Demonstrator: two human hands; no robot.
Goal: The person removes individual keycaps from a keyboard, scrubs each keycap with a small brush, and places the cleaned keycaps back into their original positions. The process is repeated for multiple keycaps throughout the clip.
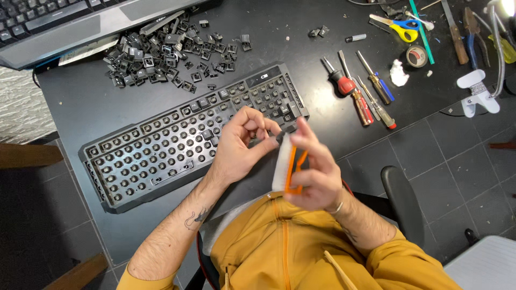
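Your left hand (pixel 242 142) pinches a small black keycap (pixel 280 138) steady while your right hand (pixel 317 169), at 3 o'clock, grips an orange-handled white brush (pixel 283 166) against it.

Both forearms come up from the bottom of the view, bare below pushed-back yellow sleeves, and meet in front of the chest. The left hand (pixel 239 147) is raised with its wrist bent, fingers curled and fingertips pinched together near the right hand's fingertips. The left forearm bears a small dark tattoo. The right hand (pixel 317 172) sits just beside it, fingers (pixel 312 140) extended upward, its grip closed around something held upright.
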